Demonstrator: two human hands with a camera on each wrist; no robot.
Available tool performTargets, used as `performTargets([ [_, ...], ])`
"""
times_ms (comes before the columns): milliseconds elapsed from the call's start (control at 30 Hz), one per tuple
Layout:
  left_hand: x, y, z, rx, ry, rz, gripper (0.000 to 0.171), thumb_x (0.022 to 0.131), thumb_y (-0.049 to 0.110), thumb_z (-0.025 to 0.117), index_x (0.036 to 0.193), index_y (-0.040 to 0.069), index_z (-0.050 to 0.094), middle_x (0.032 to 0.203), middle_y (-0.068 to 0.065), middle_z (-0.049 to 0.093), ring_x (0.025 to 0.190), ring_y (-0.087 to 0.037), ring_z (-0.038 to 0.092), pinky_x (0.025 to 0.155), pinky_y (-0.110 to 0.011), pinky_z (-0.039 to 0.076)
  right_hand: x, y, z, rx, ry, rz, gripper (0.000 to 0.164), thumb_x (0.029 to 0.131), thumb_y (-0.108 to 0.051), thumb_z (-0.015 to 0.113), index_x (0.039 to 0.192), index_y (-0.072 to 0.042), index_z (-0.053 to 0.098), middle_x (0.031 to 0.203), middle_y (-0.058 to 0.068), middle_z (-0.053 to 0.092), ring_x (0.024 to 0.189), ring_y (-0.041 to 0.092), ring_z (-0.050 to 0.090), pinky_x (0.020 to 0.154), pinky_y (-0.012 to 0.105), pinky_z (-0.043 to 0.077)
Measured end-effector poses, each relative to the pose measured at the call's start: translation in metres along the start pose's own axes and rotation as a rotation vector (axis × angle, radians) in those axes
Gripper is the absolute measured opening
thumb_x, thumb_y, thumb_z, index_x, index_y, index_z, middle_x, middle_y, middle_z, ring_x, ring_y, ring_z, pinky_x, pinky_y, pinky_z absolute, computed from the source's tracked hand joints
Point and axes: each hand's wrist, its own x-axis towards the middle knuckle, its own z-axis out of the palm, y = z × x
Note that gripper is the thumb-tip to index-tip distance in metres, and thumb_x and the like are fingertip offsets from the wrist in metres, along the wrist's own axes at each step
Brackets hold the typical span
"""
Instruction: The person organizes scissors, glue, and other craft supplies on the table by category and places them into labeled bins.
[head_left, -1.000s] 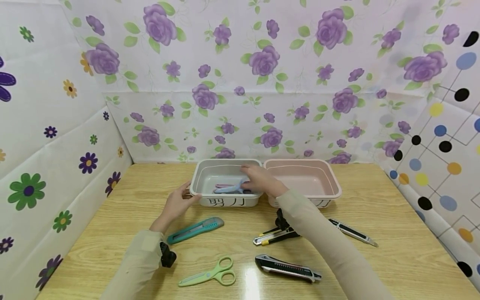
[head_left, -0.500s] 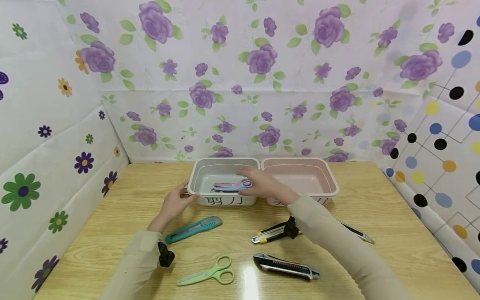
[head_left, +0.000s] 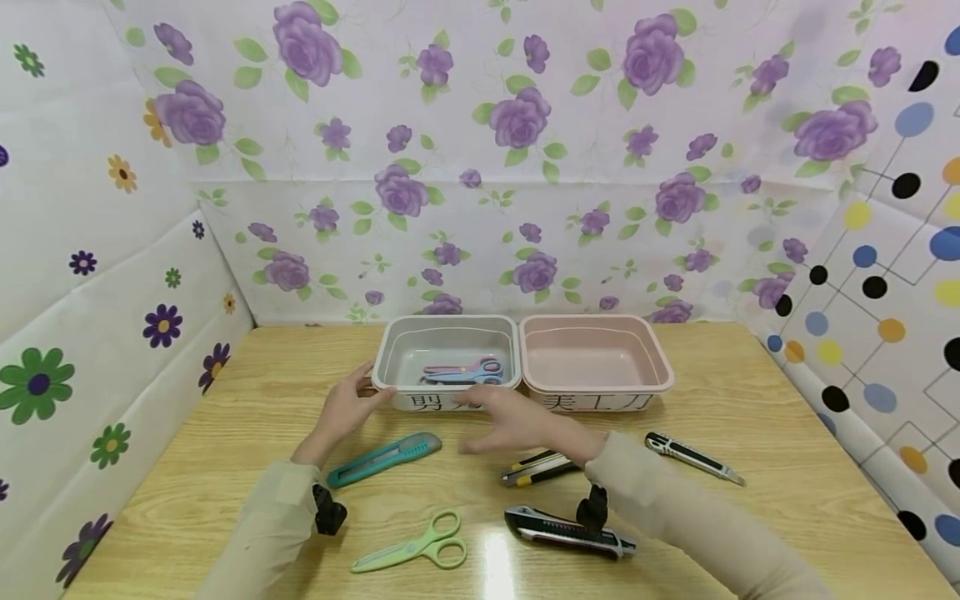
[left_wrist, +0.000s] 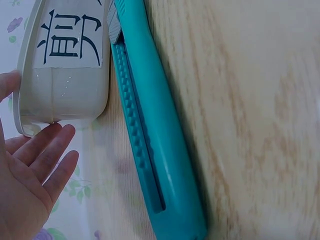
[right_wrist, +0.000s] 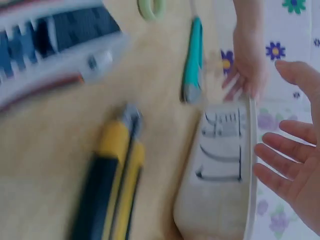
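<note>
My left hand [head_left: 347,414] holds the left end of a grey plastic bin [head_left: 381,354], thumb on its rim and fingers around the end wall. Inside that bin lie blue scissors [head_left: 457,377] and pink scissors [head_left: 444,368], with something dark partly hidden beneath. In front of the bin, my right hand [head_left: 513,421] hovers with fingers spread and nothing in it. Below it is a black-and-yellow utility knife [head_left: 536,473], partly covered by the hand and wrist. A teal utility knife [head_left: 386,458] lies near my left hand. Green scissors [head_left: 420,546] rest closer to me.
A pink bin [head_left: 596,354] stands against the grey bin's right side; both carry printed character labels in front. A large black-and-silver utility knife [head_left: 562,532] lies near the front, and a slimmer black-and-white utility knife [head_left: 693,457] on the right. Patterned cloth walls surround the table.
My right hand has left the grey bin and moved toward me, over the table in front of it. The blue scissors now lie released in the bin. My left hand stays at its end.
</note>
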Motion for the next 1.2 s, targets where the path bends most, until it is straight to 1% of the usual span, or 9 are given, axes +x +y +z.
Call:
performTargets([
  [133, 0.001, -0.001, 0.000, 0.000, 0.001, 0.009, 0.071, 0.084, 0.034, 0.064, 0.141, 0.006, 0.032, 0.121, -0.023, 0.054, 0.101, -0.032, 0.059, 0.079, -0.041, 0.051, -0.004, -0.014, 0.010, 0.111, -0.065, 0.021, 0.066, 0.077, -0.037, 0.071, 0.129, -0.003, 0.047, 0.124, 0.011, 0.054, 0.109, 0.023, 0.053, 0.092, 0.028, 0.042],
  [233, 0.001, -0.001, 0.000, -0.008, 0.003, 0.011, 0.071, 0.084, 0.034, 0.065, 0.141, 0.006, 0.032, 0.121, -0.023, 0.054, 0.101, -0.033, 0.059, 0.079, -0.041, 0.051, -0.007, -0.022, 0.018, 0.184, -0.114, 0.045, 0.066, 0.077, -0.035, 0.071, 0.129, -0.002, 0.046, 0.122, 0.012, 0.054, 0.105, 0.024, 0.053, 0.088, 0.027, 0.044],
  [367, 0.001, -0.002, 0.001, -0.010, 0.006, 0.010, 0.072, 0.084, 0.036, 0.065, 0.141, 0.006, 0.032, 0.121, -0.023, 0.054, 0.101, -0.032, 0.059, 0.079, -0.041, 0.051, -0.011, -0.028, 0.031, 0.222, -0.163, 0.051, 0.066, 0.075, -0.033, 0.073, 0.127, -0.001, 0.048, 0.120, 0.013, 0.054, 0.101, 0.022, 0.054, 0.084, 0.025, 0.046],
  [533, 0.000, -0.002, 0.002, -0.014, 0.003, 0.007, 0.072, 0.084, 0.035, 0.064, 0.141, 0.006, 0.032, 0.122, -0.024, 0.054, 0.102, -0.033, 0.058, 0.080, -0.041, 0.051, -0.017, -0.030, 0.045, 0.211, -0.222, 0.015, 0.061, 0.072, -0.034, 0.076, 0.120, -0.003, 0.053, 0.108, 0.008, 0.055, 0.093, 0.015, 0.054, 0.077, 0.018, 0.045],
  [667, -0.001, 0.000, 0.001, -0.018, 0.002, 0.006, 0.071, 0.085, 0.035, 0.064, 0.141, 0.006, 0.031, 0.123, -0.024, 0.053, 0.103, -0.033, 0.058, 0.081, -0.041, 0.051, -0.018, -0.032, 0.052, 0.193, -0.274, -0.007, 0.059, 0.072, -0.033, 0.077, 0.118, -0.006, 0.054, 0.100, 0.004, 0.053, 0.086, 0.011, 0.052, 0.070, 0.012, 0.042],
  [733, -0.001, 0.000, 0.001, -0.020, 0.000, 0.009, 0.071, 0.085, 0.034, 0.063, 0.141, 0.006, 0.031, 0.123, -0.024, 0.053, 0.103, -0.033, 0.058, 0.081, -0.042, 0.051, -0.019, -0.033, 0.057, 0.185, -0.321, -0.010, 0.059, 0.072, -0.033, 0.077, 0.119, -0.006, 0.052, 0.099, 0.002, 0.052, 0.083, 0.008, 0.051, 0.068, 0.011, 0.042],
  [900, -0.001, 0.001, 0.000, -0.013, 0.003, 0.015, 0.071, 0.085, 0.034, 0.063, 0.141, 0.005, 0.031, 0.123, -0.024, 0.053, 0.103, -0.033, 0.058, 0.080, -0.041, 0.051, -0.017, -0.036, 0.065, 0.133, -0.434, -0.032, 0.061, 0.071, -0.034, 0.077, 0.121, -0.010, 0.050, 0.101, -0.003, 0.048, 0.085, 0.002, 0.049, 0.071, 0.010, 0.041],
  [1033, -0.001, 0.000, 0.000, -0.009, 0.008, 0.011, 0.071, 0.085, 0.034, 0.063, 0.142, 0.005, 0.030, 0.123, -0.024, 0.053, 0.103, -0.034, 0.058, 0.080, -0.041, 0.051, -0.014, -0.038, 0.069, 0.082, -0.463, -0.051, 0.061, 0.071, -0.036, 0.077, 0.119, -0.011, 0.049, 0.100, -0.005, 0.044, 0.084, 0.000, 0.047, 0.072, 0.009, 0.040],
  [1200, 0.000, -0.001, 0.001, -0.008, 0.007, 0.007, 0.072, 0.085, 0.034, 0.064, 0.141, 0.004, 0.031, 0.122, -0.023, 0.054, 0.102, -0.033, 0.058, 0.079, -0.041, 0.051, -0.013, -0.041, 0.074, 0.046, -0.450, -0.054, 0.055, 0.072, -0.037, 0.076, 0.115, -0.013, 0.052, 0.100, -0.005, 0.043, 0.081, -0.001, 0.044, 0.070, 0.008, 0.038],
])
